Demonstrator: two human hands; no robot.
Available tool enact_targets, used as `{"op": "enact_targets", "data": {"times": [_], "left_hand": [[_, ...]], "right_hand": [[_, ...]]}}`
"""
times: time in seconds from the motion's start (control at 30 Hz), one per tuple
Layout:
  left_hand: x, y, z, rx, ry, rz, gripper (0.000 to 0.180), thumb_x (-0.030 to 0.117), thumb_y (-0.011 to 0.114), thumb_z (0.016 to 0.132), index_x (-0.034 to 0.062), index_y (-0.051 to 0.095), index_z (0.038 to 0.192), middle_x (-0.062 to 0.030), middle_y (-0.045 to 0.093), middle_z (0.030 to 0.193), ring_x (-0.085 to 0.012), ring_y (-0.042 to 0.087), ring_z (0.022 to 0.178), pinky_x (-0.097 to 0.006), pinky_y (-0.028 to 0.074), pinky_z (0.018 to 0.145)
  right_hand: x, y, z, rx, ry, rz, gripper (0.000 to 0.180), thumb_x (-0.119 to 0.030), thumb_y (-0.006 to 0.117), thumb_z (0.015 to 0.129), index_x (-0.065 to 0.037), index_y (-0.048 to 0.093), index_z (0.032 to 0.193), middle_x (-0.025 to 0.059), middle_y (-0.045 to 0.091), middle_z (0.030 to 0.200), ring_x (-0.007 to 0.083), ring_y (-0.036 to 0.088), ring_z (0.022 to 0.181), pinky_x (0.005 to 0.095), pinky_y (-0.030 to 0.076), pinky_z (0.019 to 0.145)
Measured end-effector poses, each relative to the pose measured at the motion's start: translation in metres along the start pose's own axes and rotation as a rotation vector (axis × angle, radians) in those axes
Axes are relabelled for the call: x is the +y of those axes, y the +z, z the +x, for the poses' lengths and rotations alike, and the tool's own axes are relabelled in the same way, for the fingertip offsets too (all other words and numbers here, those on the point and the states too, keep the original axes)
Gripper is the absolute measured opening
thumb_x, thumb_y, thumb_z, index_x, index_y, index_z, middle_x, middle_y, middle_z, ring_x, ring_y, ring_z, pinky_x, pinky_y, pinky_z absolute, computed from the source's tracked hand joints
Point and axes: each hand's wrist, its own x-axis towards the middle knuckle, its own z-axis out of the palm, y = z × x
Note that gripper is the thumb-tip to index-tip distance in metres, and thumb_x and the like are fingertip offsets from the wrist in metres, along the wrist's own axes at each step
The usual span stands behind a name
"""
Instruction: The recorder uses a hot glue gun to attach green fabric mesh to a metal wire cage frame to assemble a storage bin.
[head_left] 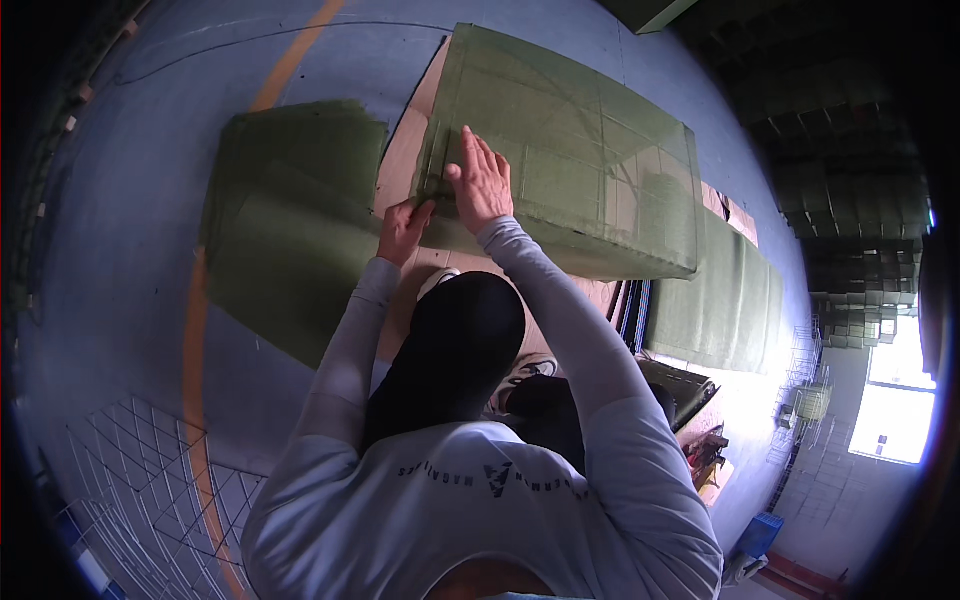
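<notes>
In front of me stands a box-shaped frame covered in see-through green mesh (560, 120), with thin wires showing through. At its near left corner my left hand (400, 234) pinches the mesh edge between thumb and fingers. My right hand (483, 188) lies on the mesh close by, fingers stretched out and pointing away from me. Beneath the frame are pale boards or cardboard (406, 150). The fingertips of my left hand are partly hidden by the mesh.
Loose green mesh (290, 235) spreads over the floor at left, beside an orange floor line (196, 350). More green mesh (725, 295) lies at right. Wire grids (150, 480) stand at lower left. Green mesh boxes (850, 180) are stacked at far right, above a blue bin (762, 533).
</notes>
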Motion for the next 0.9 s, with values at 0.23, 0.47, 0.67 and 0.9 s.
{"op": "enact_targets", "data": {"times": [0.23, 0.47, 0.67, 0.9], "left_hand": [[0.001, -0.012, -0.001, -0.026, 0.059, 0.133, 0.037, 0.031, 0.052, 0.094, -0.0005, 0.059, 0.076, -0.0111, 0.058, 0.062, -0.0233, 0.055, 0.055, -0.035, 0.043, 0.055], [-0.005, -0.025, -0.002, -0.059, 0.089, 0.277, 0.036, 0.032, 0.055, 0.092, 0.0002, 0.058, 0.076, -0.0102, 0.056, 0.061, -0.0241, 0.055, 0.056, -0.037, 0.043, 0.056], [0.093, -0.033, 0.027, 0.157, 0.558, 0.678, 0.054, 0.047, 0.052, 0.088, 0.0015, 0.053, 0.119, -0.0146, 0.051, 0.123, -0.0296, 0.047, 0.117, -0.041, 0.039, 0.097], [0.093, 0.012, 0.053, -0.391, 0.674, 1.011, 0.105, 0.071, 0.046, 0.075, -0.0055, 0.022, 0.141, -0.0200, 0.022, 0.149, -0.0305, 0.021, 0.139, -0.043, 0.021, 0.112]], "right_hand": [[0.029, -0.020, -0.027, 0.050, 0.060, -0.299, 0.068, -0.042, 0.047, 0.090, -0.010, 0.023, 0.145, 0.0077, 0.028, 0.149, 0.0226, 0.025, 0.138, 0.0511, 0.019, 0.109], [0.031, -0.015, -0.028, 0.089, 0.034, -0.351, 0.071, -0.051, 0.046, 0.088, -0.012, 0.026, 0.144, 0.0080, 0.029, 0.148, 0.0257, 0.027, 0.136, 0.0530, 0.021, 0.109], [0.039, -0.015, -0.031, 0.088, 0.053, -0.326, 0.070, -0.050, 0.045, 0.089, -0.012, 0.025, 0.144, 0.0093, 0.030, 0.147, 0.0259, 0.027, 0.136, 0.0534, 0.021, 0.108], [0.037, -0.014, -0.033, 0.133, 0.032, -0.285, 0.065, -0.041, 0.046, 0.090, -0.008, 0.026, 0.143, 0.0081, 0.032, 0.147, 0.0242, 0.029, 0.135, 0.0507, 0.023, 0.107]]}}
